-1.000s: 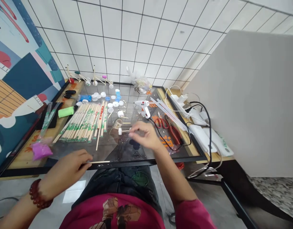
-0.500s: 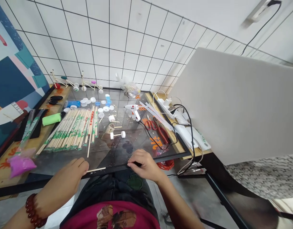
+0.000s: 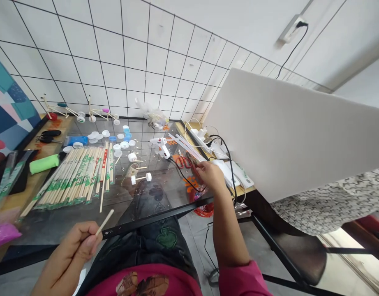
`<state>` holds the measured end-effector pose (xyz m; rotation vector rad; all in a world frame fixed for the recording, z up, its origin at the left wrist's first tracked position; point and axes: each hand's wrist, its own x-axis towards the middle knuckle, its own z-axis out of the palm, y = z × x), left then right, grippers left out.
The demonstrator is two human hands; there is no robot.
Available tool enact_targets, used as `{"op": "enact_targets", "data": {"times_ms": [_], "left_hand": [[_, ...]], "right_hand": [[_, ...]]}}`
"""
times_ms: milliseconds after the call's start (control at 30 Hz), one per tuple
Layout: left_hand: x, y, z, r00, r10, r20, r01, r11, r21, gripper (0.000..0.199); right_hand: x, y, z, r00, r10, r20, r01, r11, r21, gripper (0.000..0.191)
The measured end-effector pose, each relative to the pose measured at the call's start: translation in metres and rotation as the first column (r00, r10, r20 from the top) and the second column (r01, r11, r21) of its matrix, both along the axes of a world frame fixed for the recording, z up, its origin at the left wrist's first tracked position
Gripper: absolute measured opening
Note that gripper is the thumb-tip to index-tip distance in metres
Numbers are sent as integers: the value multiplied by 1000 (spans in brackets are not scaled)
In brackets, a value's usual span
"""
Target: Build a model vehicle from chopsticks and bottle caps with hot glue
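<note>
My left hand (image 3: 77, 246) is closed on a short wooden stick (image 3: 105, 222), a chopstick piece, pinched between thumb and fingers in front of the table's near edge. Toward the right side of the table my right hand (image 3: 210, 174) has its fingers curled over the red-handled pliers (image 3: 194, 163), mostly covering them. Red-handled scissors (image 3: 183, 161) lie just left of that hand. A white glue gun (image 3: 160, 146) rests farther back. Two white caps joined by a stick form a wheel pair (image 3: 141, 178) on the glass top.
Wrapped chopsticks (image 3: 74, 174) cover the table's left part, with bottle caps (image 3: 124, 144) behind. Clear glue sticks (image 3: 189, 147) lie near a power strip (image 3: 201, 139). Small stick-and-cap models (image 3: 100, 113) stand at the back. A large pale panel (image 3: 285, 131) rises on the right.
My left hand has lifted the short stick off the table edge. My right hand has moved from the near edge rightward and away to the pliers. The view has shifted right.
</note>
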<state>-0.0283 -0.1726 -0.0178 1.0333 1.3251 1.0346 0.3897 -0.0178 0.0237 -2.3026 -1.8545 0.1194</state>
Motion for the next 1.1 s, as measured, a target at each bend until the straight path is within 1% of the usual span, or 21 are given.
{"op": "enact_targets", "data": {"times_ms": [33,67,133,200,233,267,333,400,433,567,667,733,767,800,833,867,900,933,1000,1067,1100], "left_hand": [[8,1,3,995,50,85,-46,998,-41,31],[17,3,5,983,65,174,-49,994,-97,35],[33,12,11,936,114,333,-51,980,-192,41],[47,25,16,887,142,440,-8,956,-292,41],[51,31,18,866,144,480,25,944,-328,39],[55,37,19,842,140,521,57,938,-343,38],[61,49,19,796,126,592,103,936,-337,33],[64,58,18,760,132,637,117,935,-334,25],[65,61,17,750,142,646,114,934,-338,21],[67,68,16,762,190,619,58,932,-357,11],[66,69,16,758,227,611,13,932,-362,12],[65,69,16,749,240,617,5,930,-367,11],[64,69,16,748,239,620,6,930,-366,10],[64,69,16,749,232,621,12,931,-364,8],[64,69,16,751,219,623,24,934,-358,7],[65,69,16,754,201,625,41,936,-350,5],[66,69,16,755,177,631,64,938,-340,4],[67,69,17,753,150,640,92,940,-328,5],[70,69,19,738,97,667,149,942,-302,8],[72,69,22,724,72,686,176,942,-284,12],[73,69,23,722,74,688,174,943,-285,13]], "right_hand": [[6,1,1,999,-47,7,47,999,-28,27],[11,0,0,997,-74,12,75,996,-58,28],[17,-3,-6,996,-85,16,87,991,-105,34],[17,-7,-13,996,-84,17,85,988,-129,45],[16,-8,-17,996,-85,15,86,987,-133,48],[15,-8,-19,996,-92,1,92,986,-136,46],[12,-5,-23,991,-120,-61,111,983,-145,31],[11,2,-23,979,-146,-142,125,981,-147,17],[12,6,-23,971,-157,-182,132,981,-141,16],[18,15,-18,917,-170,-360,145,985,-95,28],[22,4,-14,837,-155,-525,158,987,-41,42],[20,-12,-12,764,-119,-634,177,984,29,46],[18,-23,-11,707,-78,-703,188,979,81,45],[14,-33,-9,541,26,-840,234,955,180,41],[8,-44,-7,377,122,-918,276,931,237,40],[2,-54,-5,247,181,-952,228,944,238,40],[-6,-63,-4,160,213,-964,177,955,240,39],[-14,-70,-2,104,236,-966,136,959,249,39],[-31,-81,-2,35,234,-972,33,971,235,42],[-46,-88,-5,16,208,-978,-52,977,207,47],[-53,-90,-8,29,186,-982,-96,978,183,48]]}}
